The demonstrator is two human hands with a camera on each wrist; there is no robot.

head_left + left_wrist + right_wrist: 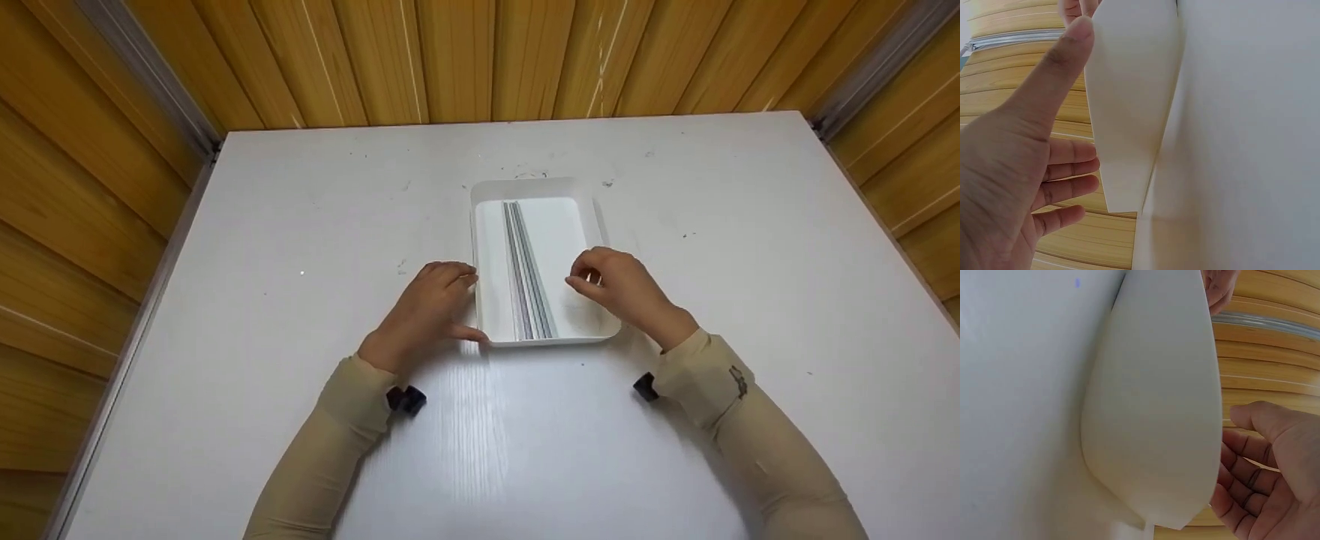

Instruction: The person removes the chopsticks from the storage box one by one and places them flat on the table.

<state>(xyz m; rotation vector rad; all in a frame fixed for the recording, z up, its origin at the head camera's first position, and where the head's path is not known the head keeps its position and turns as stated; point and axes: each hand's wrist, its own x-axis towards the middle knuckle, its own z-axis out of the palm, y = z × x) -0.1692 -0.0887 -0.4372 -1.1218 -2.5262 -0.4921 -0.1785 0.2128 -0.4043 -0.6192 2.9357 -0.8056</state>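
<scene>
A white rectangular tray (592, 330) sits on the table. Several long, thin grey-and-white sticks (531, 281) lie lengthwise inside it, fanning slightly apart at the near end; their exact kind is too small to make out. My left hand (435, 300) is at the tray's left side, thumb at the near corner and fingertips at the rim. In the left wrist view its thumb and fingers are extended along the tray wall (1129, 112). Over the tray's right part hovers my right hand (616, 286), fingers loosely bent, thumb apart from them, nothing between them.
The white table (337, 202) carries small dark marks near the tray's far end. Wood-look panels (450, 60) stand behind the table and on both sides, with metal posts at the corners. A small black camera (409, 400) is strapped at the left wrist.
</scene>
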